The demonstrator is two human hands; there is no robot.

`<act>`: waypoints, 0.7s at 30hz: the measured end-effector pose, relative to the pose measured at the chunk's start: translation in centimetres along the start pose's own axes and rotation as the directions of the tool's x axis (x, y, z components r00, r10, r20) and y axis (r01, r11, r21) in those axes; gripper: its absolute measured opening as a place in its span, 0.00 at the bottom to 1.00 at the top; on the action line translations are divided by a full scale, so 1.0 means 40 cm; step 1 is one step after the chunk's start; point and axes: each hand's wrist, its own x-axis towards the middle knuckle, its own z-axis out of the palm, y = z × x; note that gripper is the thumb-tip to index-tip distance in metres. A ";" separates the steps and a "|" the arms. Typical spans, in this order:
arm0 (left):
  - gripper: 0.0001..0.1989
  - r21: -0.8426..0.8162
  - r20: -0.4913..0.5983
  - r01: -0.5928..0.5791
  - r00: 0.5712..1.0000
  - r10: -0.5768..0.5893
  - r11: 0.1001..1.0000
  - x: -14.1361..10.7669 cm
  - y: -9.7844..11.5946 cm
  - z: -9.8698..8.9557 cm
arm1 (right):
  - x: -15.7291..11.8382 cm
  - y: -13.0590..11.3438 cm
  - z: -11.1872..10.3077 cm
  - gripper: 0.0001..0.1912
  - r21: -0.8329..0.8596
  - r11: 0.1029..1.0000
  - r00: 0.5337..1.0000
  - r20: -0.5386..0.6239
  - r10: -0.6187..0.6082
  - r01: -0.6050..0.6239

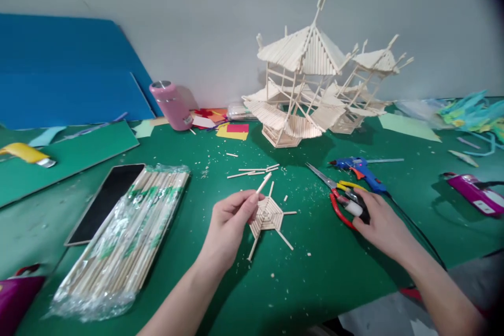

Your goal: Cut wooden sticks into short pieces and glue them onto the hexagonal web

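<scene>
On the green table (315, 278), my left hand (230, 220) pinches a stick (264, 182) low, probably to leave its tip free, above the web (272, 215), while my right hand (380, 220) bends by the scissors (329, 180), gripping or not I cannot tell.

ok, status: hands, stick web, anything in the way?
Left hand pinching a stick. Right hand at the scissors, hold unclear. Stick web on the table, partly hidden by left hand. Loose sticks beyond it, glue gun near scissors.

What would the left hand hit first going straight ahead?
Probably the larger, pale wooden pavilion model, if the left hand passes above the thin, pale loose sticks; height is unclear.
</scene>
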 end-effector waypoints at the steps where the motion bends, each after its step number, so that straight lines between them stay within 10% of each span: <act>1: 0.10 -0.073 0.007 0.028 1.000 -0.027 0.997 0.001 -0.005 0.001 | 0.008 0.009 0.007 0.26 -0.009 1.000 1.000 0.020 0.007 -0.007; 8: 0.13 -0.236 0.024 0.156 0.988 -0.155 0.959 -0.006 -0.039 0.003 | 0.013 -0.019 0.006 0.22 0.048 0.997 0.994 0.098 0.054 -0.059; 21: 0.11 -0.071 -0.112 0.036 0.993 -0.043 0.997 -0.007 -0.063 -0.021 | -0.100 -0.244 0.011 0.36 0.495 0.862 0.935 0.346 -0.077 -0.112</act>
